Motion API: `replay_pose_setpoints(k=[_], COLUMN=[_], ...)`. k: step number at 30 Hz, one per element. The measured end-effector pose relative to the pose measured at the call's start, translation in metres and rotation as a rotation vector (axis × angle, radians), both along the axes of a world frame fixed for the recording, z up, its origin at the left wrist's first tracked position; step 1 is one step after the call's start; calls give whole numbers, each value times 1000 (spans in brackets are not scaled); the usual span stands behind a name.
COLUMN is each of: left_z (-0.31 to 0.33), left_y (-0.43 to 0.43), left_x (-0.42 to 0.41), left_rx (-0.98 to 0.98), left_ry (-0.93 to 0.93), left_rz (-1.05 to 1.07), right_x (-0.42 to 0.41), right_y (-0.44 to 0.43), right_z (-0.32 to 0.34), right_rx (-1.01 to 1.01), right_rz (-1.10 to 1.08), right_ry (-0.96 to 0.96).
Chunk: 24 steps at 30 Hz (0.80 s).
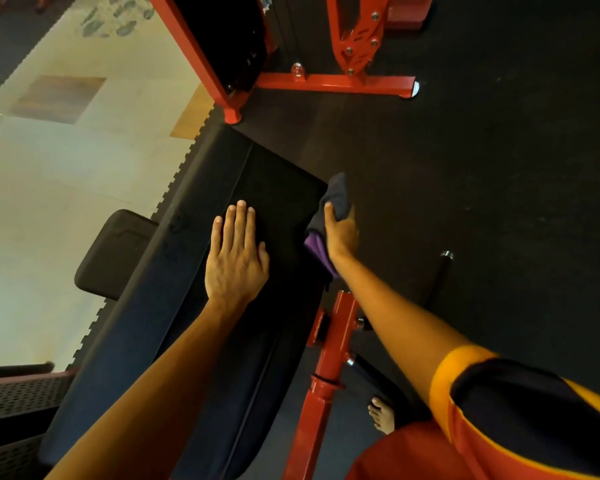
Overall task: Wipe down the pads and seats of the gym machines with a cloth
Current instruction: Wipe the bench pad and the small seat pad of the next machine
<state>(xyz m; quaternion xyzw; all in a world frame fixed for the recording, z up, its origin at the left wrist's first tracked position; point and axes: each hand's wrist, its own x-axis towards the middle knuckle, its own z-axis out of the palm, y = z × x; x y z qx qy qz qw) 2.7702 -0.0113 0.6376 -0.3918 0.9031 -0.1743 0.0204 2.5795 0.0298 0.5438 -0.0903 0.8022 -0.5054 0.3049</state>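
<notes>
A long black padded bench pad (271,181) runs from the lower left up to the middle of the head view. My left hand (234,258) lies flat on its top, fingers straight and together, holding nothing. My right hand (340,230) grips a bunched cloth (333,195), grey outside and purple underneath, pressed against the pad's right side edge near its far corner. A smaller black pad (111,251) sticks out to the left of the bench.
The bench's red steel post (329,358) stands just right of the pad, below my right arm. Another red machine frame (326,79) with a black weight stack stands ahead. Black rubber flooring (482,168) spreads to the right, pale tiles (66,188) to the left. My bare foot (383,415) stands near the post.
</notes>
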Motion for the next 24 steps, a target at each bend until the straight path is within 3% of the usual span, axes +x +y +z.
replay_pose_setpoints(k=[3, 6, 9, 12, 17, 21, 24], left_z=[0, -1, 0, 1, -2, 0, 9], left_y=[-1, 2, 3, 2, 0, 0, -8], left_x=[0, 0, 0, 2, -3, -4, -26], left_rx=[10, 8, 7, -2, -4, -9, -57], left_ry=[10, -4, 0, 25, 72, 60, 156], left_rz=[1, 20, 29, 28, 37, 64, 125], right_x=[-7, 29, 31, -7, -48, -67, -66], right_y=[-1, 22, 26, 7, -26, -70, -118], right_z=[4, 2, -5, 14, 33, 55, 88], right_rx=[-61, -47, -11, -69, 11, -68, -111], right_rz=[24, 47, 179, 292, 586, 791, 937], right_ry=[-71, 88, 197, 193, 263, 318, 337])
